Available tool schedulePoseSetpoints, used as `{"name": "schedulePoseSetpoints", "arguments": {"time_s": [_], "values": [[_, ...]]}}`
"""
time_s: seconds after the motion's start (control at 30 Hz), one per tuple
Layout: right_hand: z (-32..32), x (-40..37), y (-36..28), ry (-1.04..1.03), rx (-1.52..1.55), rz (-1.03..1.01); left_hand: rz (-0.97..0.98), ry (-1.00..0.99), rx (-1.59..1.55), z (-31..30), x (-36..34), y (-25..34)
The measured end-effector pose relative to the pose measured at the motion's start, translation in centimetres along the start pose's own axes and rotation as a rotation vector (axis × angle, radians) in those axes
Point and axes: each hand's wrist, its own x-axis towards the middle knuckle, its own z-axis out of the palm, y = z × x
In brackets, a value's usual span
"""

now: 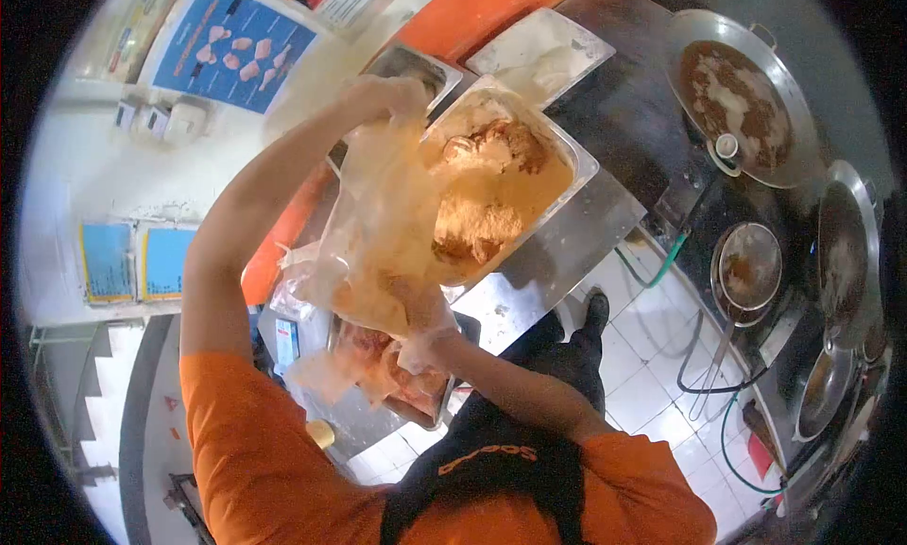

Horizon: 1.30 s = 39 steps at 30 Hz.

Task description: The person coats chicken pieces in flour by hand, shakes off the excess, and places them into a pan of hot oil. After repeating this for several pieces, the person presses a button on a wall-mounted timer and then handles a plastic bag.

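A cloudy, translucent plastic bag (364, 219) hangs between my two hands, dusted with pale orange powder. My left hand (392, 99) is raised at its upper end, fingers closed on the plastic. Lower down, my right hand (425, 326) grips the bag near its bottom, its fingers partly covered by the film. Just right of the bag sits a metal tray (584, 167) of orange-tan flour. Two mounds of flour-coated pieces (496, 148), which look like chicken, rest in it. Beneath my right hand is a pan of raw-looking meat (416, 380), partly covered by clear plastic.
Behind the flour tray stands another metal tray with white powder (548, 59). Along the right are a large wok of oil (742, 101), a second wok (846, 252), and a round strainer (751, 266). Hoses run over the tiled floor (652, 356).
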Motion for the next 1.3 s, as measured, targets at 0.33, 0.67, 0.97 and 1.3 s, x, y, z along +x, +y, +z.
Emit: {"name": "schedulePoseSetpoints", "arguments": {"time_s": [0.33, 0.67, 0.97, 1.3], "values": [[2.4, -0.1, 1.4, 0.616, 0.136, -0.605, 0.2, -0.024, 0.62, 0.8, 3.1, -4.2], [5.8, 0.6, 5.7, 0.365, 0.534, -0.057, 0.011, 0.755, -0.002, -0.2, -14.2, 9.9], [0.4, 0.7, 0.5, 0.023, -0.864, 0.114, -0.164, 1.373, -0.468, 6.7, -27.2, 5.6], [-8.3, 4.4, -6.5, 0.173, -0.931, -0.307, -0.31, 1.522, -0.52, 21.2, -27.6, -3.5]]}}
